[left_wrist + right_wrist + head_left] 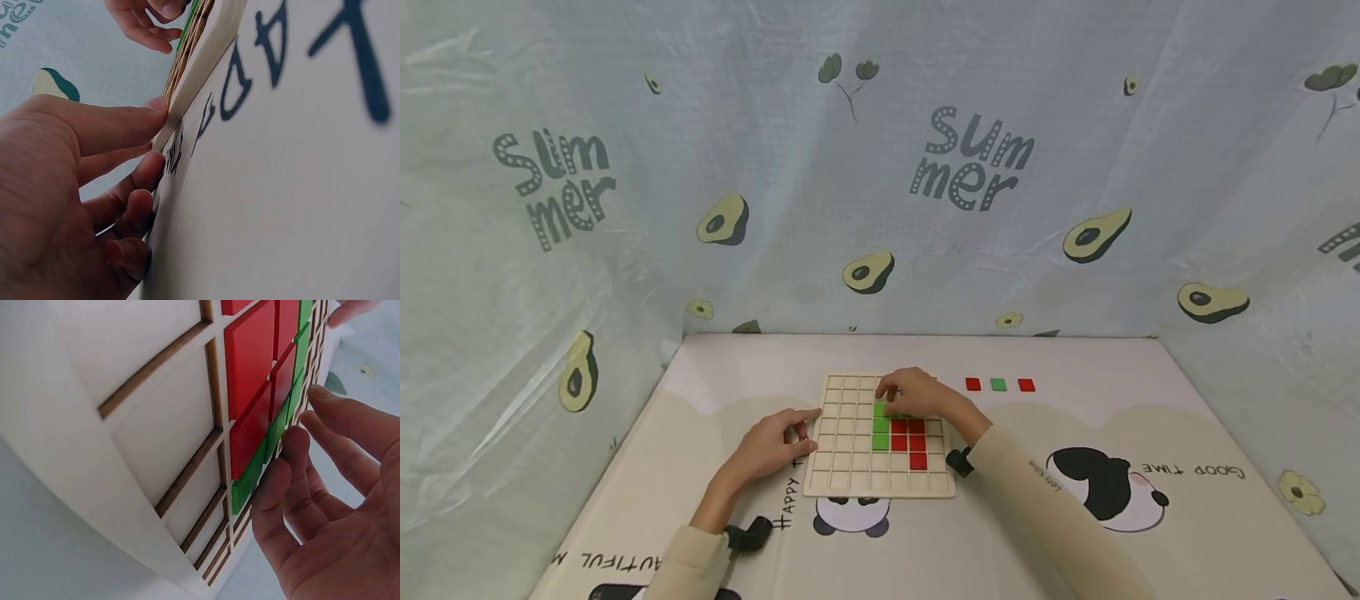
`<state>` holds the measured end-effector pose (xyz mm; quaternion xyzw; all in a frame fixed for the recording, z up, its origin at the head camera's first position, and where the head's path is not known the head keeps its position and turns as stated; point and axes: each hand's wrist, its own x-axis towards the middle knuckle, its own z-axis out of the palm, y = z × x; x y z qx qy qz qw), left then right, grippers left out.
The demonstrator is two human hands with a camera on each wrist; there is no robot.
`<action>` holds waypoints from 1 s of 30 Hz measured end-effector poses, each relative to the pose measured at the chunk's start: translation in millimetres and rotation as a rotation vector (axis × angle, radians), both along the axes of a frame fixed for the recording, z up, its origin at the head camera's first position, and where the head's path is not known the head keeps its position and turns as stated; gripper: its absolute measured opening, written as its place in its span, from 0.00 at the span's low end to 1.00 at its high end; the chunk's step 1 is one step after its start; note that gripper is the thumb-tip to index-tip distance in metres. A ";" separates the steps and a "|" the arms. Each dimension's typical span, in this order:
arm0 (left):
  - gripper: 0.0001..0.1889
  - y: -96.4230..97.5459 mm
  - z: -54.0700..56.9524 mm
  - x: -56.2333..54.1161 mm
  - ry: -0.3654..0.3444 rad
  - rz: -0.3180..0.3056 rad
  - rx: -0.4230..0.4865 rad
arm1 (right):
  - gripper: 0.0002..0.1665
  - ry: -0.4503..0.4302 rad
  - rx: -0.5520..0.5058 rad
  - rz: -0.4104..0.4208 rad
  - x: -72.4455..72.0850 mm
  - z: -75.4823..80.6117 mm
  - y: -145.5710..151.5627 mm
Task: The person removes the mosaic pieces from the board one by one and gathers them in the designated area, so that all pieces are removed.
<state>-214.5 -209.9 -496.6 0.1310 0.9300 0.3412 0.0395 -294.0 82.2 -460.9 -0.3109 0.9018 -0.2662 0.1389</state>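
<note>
A pale wooden grid board (pixel 838 481) lies on the table, with green square tiles (pixel 880 442) and red square tiles (pixel 918 461) set in part of its cells. My left hand (pixel 769 443) rests at the board's left side, its thumb and a finger touching the edge; the other fingers rest loosely bent against the table in the left wrist view. Over the upper part of the board, my right hand (pixel 919 393) reaches down with bent, parted fingers (pixel 294 447) at the green tiles. No tile shows between its thumb and fingers, and it partly covers the upper green row.
Right of the board, a loose red tile (pixel 973 384), a loose green tile (pixel 998 384) and another red tile (pixel 1026 385) lie in a row. The cloth-covered table (pixel 760 367) meets a hanging printed curtain (pixel 790 167) at the back and sides.
</note>
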 end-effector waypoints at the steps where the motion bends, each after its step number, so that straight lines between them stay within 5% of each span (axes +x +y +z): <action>1: 0.27 -0.1 0.0 0.1 0.001 -0.002 0.001 | 0.12 0.002 0.000 0.001 -0.3 -0.9 -0.1; 30: 0.27 0.1 1.3 0.6 0.005 -0.005 0.002 | 0.08 0.022 0.044 -0.034 0.1 -6.5 -5.1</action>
